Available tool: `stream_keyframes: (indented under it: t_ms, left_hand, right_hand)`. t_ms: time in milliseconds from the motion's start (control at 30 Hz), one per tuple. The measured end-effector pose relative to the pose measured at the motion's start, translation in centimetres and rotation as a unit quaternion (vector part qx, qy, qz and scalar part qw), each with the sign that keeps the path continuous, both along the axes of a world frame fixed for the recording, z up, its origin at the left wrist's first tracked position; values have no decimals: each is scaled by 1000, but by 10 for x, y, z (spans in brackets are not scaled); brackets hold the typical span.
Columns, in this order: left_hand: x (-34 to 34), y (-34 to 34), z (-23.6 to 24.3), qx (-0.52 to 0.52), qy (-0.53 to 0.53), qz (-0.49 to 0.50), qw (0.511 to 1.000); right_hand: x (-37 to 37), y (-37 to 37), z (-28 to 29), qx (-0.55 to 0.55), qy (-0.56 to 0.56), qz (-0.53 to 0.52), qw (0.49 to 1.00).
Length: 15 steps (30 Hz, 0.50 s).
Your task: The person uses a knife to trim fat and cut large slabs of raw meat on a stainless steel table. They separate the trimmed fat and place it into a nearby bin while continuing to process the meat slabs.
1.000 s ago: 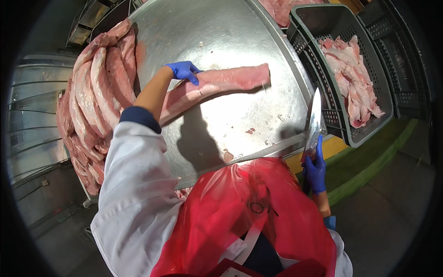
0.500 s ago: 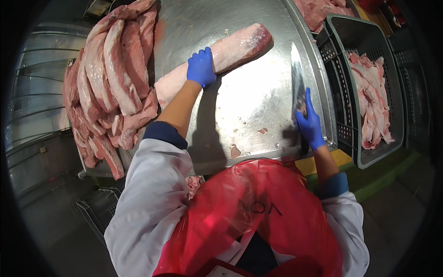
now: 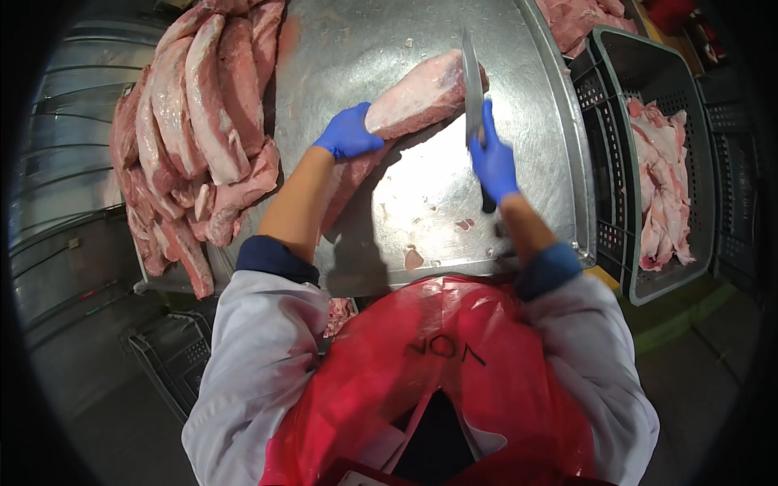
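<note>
A long pink pork loin (image 3: 413,97) lies diagonally on the steel table (image 3: 527,113). My left hand (image 3: 348,134) in a blue glove is closed around the loin's middle. In my right hand (image 3: 492,158), also blue-gloved, is a long knife (image 3: 471,81) with a dark handle; its blade points away from me and is at the right end of the loin. Whether the edge touches the meat I cannot tell.
Several meat strips (image 3: 211,105) are piled at the left. A grey perforated crate (image 3: 616,49) at the right holds pale trimmings (image 3: 656,186), with more meat (image 3: 579,16) behind it. Another dark crate (image 3: 166,356) sits low at the lower left.
My right hand and knife have moved up and left from the table's right side to the loin's end. The loin has turned and shifted, and my left hand still grips it.
</note>
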State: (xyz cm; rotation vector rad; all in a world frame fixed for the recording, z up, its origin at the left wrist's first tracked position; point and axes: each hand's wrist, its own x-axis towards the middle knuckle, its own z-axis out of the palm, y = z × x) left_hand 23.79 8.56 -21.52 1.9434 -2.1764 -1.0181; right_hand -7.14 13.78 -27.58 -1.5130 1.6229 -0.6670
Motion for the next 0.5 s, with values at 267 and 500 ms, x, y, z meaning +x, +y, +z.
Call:
stream_keyframes:
  t_ms: [267,500]
  left_hand:
    - [-26,11,11,7,14,-33,999]
    - [-17,35,4,-61,-50,-90,993]
  right_hand:
    - [2,-40,12,-79,43,7,996]
    - [-15,40,10,-17,27,46,998]
